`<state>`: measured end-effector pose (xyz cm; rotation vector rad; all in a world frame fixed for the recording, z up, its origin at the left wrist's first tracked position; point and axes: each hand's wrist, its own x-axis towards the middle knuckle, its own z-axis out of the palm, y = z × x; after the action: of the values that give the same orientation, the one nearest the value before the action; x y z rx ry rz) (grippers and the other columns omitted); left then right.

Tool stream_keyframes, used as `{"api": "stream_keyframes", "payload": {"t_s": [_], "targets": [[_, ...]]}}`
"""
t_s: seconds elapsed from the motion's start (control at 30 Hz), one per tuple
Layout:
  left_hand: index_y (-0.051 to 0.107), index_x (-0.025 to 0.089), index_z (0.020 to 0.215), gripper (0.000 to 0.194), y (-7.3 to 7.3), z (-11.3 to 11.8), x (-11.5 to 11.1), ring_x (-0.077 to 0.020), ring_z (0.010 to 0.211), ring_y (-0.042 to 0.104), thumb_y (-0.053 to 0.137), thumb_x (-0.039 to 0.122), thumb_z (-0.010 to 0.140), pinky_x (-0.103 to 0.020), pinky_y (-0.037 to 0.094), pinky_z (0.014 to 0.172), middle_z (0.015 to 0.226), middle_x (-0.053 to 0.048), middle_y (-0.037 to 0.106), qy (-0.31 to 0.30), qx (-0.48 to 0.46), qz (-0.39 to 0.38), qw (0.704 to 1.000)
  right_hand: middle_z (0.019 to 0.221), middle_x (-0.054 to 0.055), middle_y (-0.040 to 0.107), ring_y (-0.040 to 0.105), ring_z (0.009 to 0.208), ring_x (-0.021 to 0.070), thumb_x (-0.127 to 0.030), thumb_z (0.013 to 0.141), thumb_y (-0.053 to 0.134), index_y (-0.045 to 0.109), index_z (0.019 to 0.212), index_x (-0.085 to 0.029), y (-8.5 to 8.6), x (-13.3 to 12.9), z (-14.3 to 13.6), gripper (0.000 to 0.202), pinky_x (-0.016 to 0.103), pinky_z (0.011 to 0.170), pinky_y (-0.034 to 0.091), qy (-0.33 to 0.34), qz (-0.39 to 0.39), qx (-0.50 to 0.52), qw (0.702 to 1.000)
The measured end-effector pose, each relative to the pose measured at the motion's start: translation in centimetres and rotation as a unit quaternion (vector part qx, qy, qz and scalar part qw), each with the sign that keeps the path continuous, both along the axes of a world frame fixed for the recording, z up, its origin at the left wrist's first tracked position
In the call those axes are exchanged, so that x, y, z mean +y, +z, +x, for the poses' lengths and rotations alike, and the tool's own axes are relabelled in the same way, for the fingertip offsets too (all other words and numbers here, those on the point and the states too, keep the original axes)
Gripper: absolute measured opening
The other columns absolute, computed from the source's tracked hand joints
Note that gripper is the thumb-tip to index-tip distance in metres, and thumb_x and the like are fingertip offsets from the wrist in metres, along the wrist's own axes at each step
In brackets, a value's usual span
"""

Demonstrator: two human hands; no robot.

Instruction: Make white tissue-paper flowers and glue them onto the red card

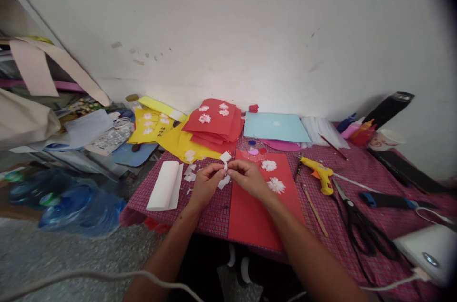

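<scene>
My left hand (208, 182) and my right hand (247, 176) meet over the left edge of a red sheet (257, 218). Between their fingertips they pinch a small strip of white paper (225, 157), whose flat end sticks up above the fingers. Two white paper flowers, one (269, 165) above the other (276, 185), lie on the red sheet beside my right hand. Small white paper scraps (190, 174) are scattered left of my left hand, next to a folded white paper roll (164, 186).
Behind are stacked red sheets with flowers (214, 118), yellow sheets (148, 125) and a light blue sheet (274, 127). A yellow glue gun (321, 174), wooden stick (315, 210), black scissors (357, 221), cutter (387, 200) and black bottle (391, 109) are on the right.
</scene>
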<state>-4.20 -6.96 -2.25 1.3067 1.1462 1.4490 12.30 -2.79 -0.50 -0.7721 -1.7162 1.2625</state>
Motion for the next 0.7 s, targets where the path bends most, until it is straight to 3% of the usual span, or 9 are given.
{"api": "stream_keyframes", "payload": {"t_s": [0.2, 0.4, 0.7], "targets": [[0.072, 0.018, 0.091, 0.017, 0.27, -0.13, -0.03, -0.0149, 0.076, 0.059, 0.063, 0.032, 0.088, -0.026, 0.046, 0.072, 0.083, -0.002, 0.068, 0.008, 0.043, 0.018, 0.999, 0.078, 0.001, 0.065, 0.058, 0.069, 0.0145, -0.032, 0.085, 0.065, 0.067, 0.088, -0.019, 0.02, -0.05, 0.01, 0.014, 0.027, 0.064, 0.046, 0.002, -0.007, -0.005, 1.000], [0.072, 0.018, 0.085, 0.012, 0.38, 0.29, 0.16, -0.0175, 0.086, 0.062, 0.066, 0.029, 0.085, -0.029, 0.048, 0.083, 0.090, -0.004, 0.070, 0.020, 0.087, 0.060, 0.994, 0.073, 0.000, 0.061, 0.054, 0.065, 0.0135, -0.038, 0.085, 0.065, 0.065, 0.083, -0.018, -0.07, 0.09, 0.10, 0.019, 0.025, 0.059, 0.042, -0.013, 0.003, -0.023, 1.000], [0.070, 0.017, 0.085, 0.016, 0.47, 0.82, 0.93, -0.0138, 0.072, 0.058, 0.067, 0.032, 0.083, -0.024, 0.046, 0.068, 0.080, -0.002, 0.067, 0.024, 0.031, -0.015, 0.999, 0.062, -0.002, 0.057, 0.050, 0.056, 0.0124, -0.034, 0.088, 0.058, 0.064, 0.077, -0.019, 0.33, 0.35, 0.41, 0.020, 0.024, 0.054, 0.038, -0.067, 0.016, -0.033, 0.997]]}}
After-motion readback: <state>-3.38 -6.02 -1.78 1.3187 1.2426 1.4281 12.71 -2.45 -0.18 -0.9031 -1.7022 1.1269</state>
